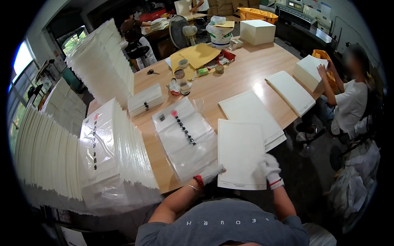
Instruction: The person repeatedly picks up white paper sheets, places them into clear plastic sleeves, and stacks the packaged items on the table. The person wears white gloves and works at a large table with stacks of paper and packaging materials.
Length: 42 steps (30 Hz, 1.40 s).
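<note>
Take the clear sleeve pile [184, 141] as your landmark. The white sheet [241, 151] lies just right of it, overhanging the desk [246, 69]. Your left hand [211, 172], near the pile's lower right corner, has its fingers at the sheet's left edge; their grip is hidden. Your right hand [271, 168], farther right of the pile, is blurred at the opposite edge; you can't tell how closed its fingers are. To handle the sheet well, support both sides evenly, press lightly to avoid creases, and keep its edge from catching the sleeves.

Count two gloved hands, one sheet between them, one sleeve pile, one smaller sleeve bundle [145, 100] beyond it to the left, and one pair of scissors [152, 72] farther beyond the pile.
</note>
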Each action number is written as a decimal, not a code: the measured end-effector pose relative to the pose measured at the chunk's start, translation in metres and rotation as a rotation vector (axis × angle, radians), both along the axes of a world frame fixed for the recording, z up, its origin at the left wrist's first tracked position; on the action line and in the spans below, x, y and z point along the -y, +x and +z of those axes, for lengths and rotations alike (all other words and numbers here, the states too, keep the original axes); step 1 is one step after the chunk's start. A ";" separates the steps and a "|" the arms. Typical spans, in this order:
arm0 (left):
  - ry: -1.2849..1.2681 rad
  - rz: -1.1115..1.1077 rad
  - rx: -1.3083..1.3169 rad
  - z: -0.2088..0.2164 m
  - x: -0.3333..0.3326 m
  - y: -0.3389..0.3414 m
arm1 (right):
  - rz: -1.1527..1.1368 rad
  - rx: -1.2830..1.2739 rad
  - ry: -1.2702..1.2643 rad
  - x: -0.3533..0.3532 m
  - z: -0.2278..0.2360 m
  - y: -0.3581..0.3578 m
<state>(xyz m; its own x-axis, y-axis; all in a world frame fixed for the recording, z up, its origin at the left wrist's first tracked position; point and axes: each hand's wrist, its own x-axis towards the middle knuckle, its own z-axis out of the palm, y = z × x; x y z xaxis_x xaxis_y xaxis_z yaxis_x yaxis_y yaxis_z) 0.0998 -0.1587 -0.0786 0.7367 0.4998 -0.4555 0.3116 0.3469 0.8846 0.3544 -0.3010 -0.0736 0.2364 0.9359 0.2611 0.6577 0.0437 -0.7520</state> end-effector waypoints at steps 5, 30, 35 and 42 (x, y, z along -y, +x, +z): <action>0.667 -0.155 -0.081 0.013 0.031 0.019 | -0.108 -1.261 -0.103 -0.002 -0.048 -0.052; 0.207 0.470 0.149 0.039 -0.164 -0.074 | 0.252 0.565 -0.509 0.014 0.050 -0.099; 0.293 0.400 0.133 0.027 -0.160 -0.071 | 0.203 0.523 -0.288 0.029 0.121 -0.111; 0.260 0.402 0.116 0.008 -0.185 -0.062 | 0.131 0.479 -0.109 -0.034 0.079 -0.135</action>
<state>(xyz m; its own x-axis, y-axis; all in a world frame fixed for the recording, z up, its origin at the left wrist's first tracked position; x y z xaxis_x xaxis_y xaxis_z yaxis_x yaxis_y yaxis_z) 0.0378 0.0267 -0.0704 0.5005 0.8413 -0.2042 0.0923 0.1827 0.9788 0.2193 -0.2669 0.0052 -0.0068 0.9776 0.2104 0.9242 0.0864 -0.3719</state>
